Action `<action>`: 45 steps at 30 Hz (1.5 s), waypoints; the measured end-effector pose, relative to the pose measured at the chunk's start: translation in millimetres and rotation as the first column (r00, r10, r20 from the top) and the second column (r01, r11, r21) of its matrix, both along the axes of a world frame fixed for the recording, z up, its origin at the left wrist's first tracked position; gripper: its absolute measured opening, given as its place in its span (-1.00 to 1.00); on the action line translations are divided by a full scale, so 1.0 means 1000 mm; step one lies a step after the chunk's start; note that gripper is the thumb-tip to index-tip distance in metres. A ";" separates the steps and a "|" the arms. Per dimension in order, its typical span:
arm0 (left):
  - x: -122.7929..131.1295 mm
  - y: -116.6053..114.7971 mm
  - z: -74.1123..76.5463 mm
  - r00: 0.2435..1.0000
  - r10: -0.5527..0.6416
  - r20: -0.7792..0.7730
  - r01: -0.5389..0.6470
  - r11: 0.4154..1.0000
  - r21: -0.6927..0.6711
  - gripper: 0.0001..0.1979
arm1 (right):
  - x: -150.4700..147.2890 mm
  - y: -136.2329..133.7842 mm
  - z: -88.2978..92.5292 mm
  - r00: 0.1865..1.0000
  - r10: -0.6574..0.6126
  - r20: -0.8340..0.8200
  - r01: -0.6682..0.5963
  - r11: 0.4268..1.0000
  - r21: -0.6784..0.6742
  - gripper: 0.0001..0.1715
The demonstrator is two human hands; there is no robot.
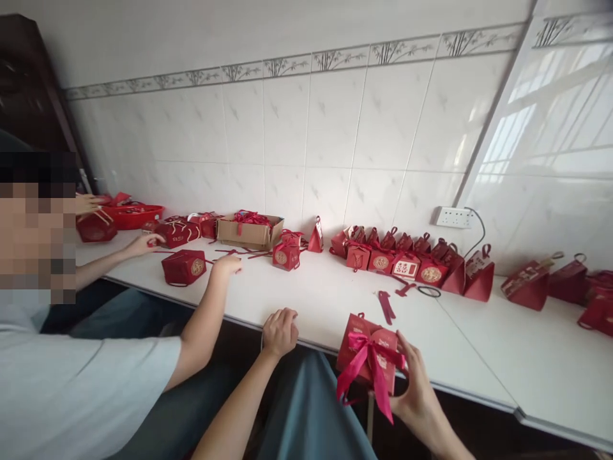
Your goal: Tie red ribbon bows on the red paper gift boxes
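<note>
A red gift box point(348, 337) with a bright pink ribbon bow point(366, 351) tied across its front is tilted up at the table's front edge. My right hand point(412, 382) grips it from the right side, thumb below and fingers along the upper edge. The ribbon's tails hang down over the box front. My left hand point(280, 332) rests at the table edge, left of the box, with its fingers curled in and nothing visible in them. Beyond the gift box, a dark red strip of ribbon point(385, 307) lies on the white table point(325, 287).
Several finished red boxes point(382, 260) line the wall, with triangular ones point(479, 275) to their right. A black ring point(428, 291) lies before them. At left, a co-worker's hands point(227, 263) are near a red hexagonal box point(184, 267). A cardboard box point(246, 236) holds ribbons.
</note>
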State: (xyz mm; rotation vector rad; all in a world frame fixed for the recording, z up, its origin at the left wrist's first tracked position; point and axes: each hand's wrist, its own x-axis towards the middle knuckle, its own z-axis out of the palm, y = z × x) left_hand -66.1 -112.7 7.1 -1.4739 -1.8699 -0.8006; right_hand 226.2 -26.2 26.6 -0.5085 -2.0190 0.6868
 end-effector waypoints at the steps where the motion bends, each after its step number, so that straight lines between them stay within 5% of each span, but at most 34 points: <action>1: 0.000 0.000 -0.001 1.000 -0.007 -0.005 0.007 1.000 0.021 -0.80 | -0.003 0.001 -0.001 1.000 0.006 -0.020 -0.007 0.999 -0.033 0.05; 12: 0.003 -0.002 -0.004 0.999 0.014 -0.046 -0.006 0.985 0.175 -0.82 | -0.036 0.022 -0.026 0.987 0.008 -0.162 -0.049 0.967 -0.251 0.07; 20: 0.005 -0.003 -0.005 1.000 -0.009 -0.014 0.011 0.984 0.178 -0.79 | -0.033 0.033 -0.006 0.994 0.051 -0.095 -0.070 0.975 -0.211 0.05; 36: 0.003 -0.008 -0.004 0.998 -0.054 0.042 0.045 0.981 0.186 -0.80 | -0.040 0.044 -0.005 0.968 0.114 -0.222 -0.210 0.853 -0.478 0.07; 40: 0.023 -0.002 0.021 0.883 -0.027 0.468 -0.056 0.985 0.162 -0.84 | -0.036 0.049 -0.004 0.983 0.136 -0.124 -0.171 0.921 -0.350 0.15; 43: 0.056 0.007 0.058 0.697 -0.166 0.698 0.104 0.986 0.131 -0.76 | -0.033 0.048 0.004 0.993 0.114 -0.043 -0.121 0.962 -0.244 0.21; 45: 0.077 0.012 0.081 0.676 -0.233 0.699 0.224 0.969 0.106 -0.73 | -0.034 0.045 0.011 0.995 0.103 -0.008 -0.103 0.981 -0.166 0.20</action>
